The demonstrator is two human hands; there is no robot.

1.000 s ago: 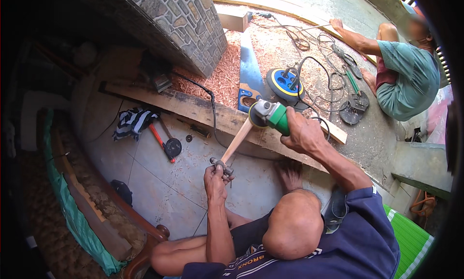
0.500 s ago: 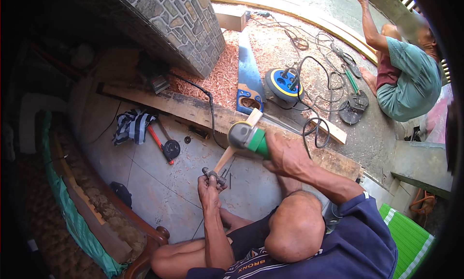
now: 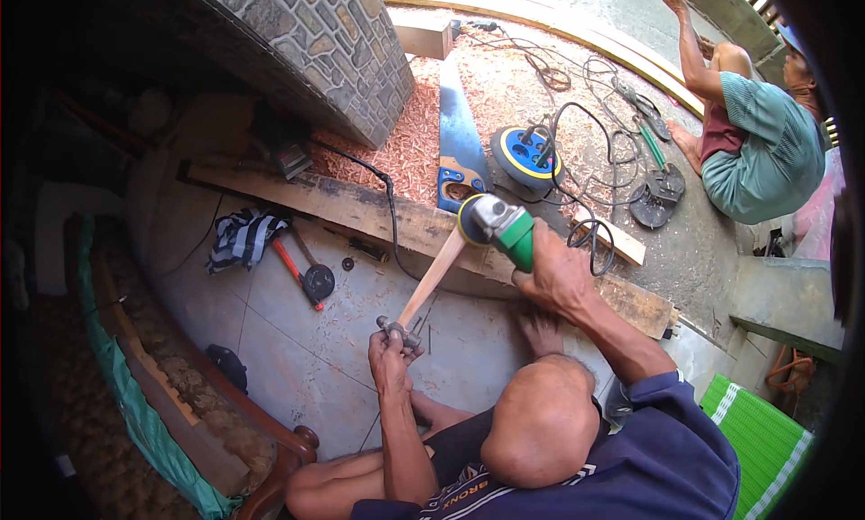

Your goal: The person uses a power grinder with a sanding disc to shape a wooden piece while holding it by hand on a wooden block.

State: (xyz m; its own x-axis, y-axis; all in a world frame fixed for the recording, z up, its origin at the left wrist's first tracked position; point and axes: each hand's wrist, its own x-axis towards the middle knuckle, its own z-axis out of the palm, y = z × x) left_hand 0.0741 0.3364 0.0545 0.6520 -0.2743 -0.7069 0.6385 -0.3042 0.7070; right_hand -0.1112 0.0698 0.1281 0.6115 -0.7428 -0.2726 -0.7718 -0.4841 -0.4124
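My left hand is closed around the metal head of a hammer. Its pale bare wooden handle slants up and away to the right. In my right hand is a green angle grinder with a silver gear head. The grinder's round, yellow-edged disc is at the far end of the handle and appears to touch it; the disc hides the tip. My bent right knee rises between my arms, with my foot beyond it.
A long plank crosses in front. Beyond it are a handsaw, a blue cable reel, tangled cords, wood shavings and a squatting person. Another hammer and a striped cloth lie left. A stone-patterned pillar stands far left.
My right hand has shifted the grinder slightly right and away, from across the handle's upper part to its far end, and tilted it. The left hand keeps its hold on the hammer head.
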